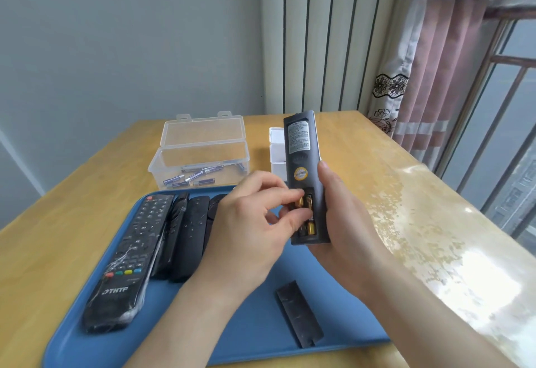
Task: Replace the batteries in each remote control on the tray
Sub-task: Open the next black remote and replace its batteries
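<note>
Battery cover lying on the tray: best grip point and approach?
Pinch the battery cover across its two long edges, near the middle, coming straight down from above. It lies flat and thin on the tray, with bare tray on both sides, so only the edges offer purchase.

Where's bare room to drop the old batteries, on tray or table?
Free: tray floor between the remote row and the loose battery cover; table right of the tray. Crowded: tray's left side, and behind it the clear box and white box.
</note>
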Motion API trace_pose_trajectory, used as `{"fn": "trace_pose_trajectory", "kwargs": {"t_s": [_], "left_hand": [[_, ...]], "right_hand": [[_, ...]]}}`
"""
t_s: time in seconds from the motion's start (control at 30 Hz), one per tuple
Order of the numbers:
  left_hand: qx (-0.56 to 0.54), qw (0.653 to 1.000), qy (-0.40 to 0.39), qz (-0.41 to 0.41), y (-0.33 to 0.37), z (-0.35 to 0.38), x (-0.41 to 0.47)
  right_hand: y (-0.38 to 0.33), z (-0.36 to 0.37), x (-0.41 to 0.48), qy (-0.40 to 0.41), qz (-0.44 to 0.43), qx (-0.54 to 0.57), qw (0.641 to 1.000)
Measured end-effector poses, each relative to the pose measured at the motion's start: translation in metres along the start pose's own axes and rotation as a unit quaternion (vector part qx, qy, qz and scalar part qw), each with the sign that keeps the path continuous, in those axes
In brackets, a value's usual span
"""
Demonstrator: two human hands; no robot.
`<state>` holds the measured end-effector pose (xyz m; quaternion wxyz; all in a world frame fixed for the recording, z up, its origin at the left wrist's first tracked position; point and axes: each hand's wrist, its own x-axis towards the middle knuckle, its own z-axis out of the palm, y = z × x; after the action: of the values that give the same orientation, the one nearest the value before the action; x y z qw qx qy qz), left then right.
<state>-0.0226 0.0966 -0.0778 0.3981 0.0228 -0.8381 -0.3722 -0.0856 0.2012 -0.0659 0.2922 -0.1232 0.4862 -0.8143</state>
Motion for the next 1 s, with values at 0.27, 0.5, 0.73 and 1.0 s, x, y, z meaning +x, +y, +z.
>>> {"fn": "trace_pose_trajectory", "kwargs": {"t_s": [0.27,0.5,0.73,1.0], "left_hand": [[0.191,0.972,-0.102,0.091,-0.004,0.002,-0.004],[0.017,0.977,-0.193,-0.094,0.004,-0.027,0.007],[0.218,0.855,-0.469,0.018,0.012,-0.026,-0.003],[0.148,0.89,-0.429,-0.046,0.004,-0.02,-0.002]], "right_hand": [[-0.006,-0.013,0.007,-0.044,0.009,0.014,0.999],[-0.011,-0.02,0.011,-0.07,-0.008,-0.065,0.995],[-0.009,-0.021,0.014,-0.004,-0.006,-0.025,1.0],[-0.01,-0.022,0.016,-0.025,0.069,0.107,0.992]]}}
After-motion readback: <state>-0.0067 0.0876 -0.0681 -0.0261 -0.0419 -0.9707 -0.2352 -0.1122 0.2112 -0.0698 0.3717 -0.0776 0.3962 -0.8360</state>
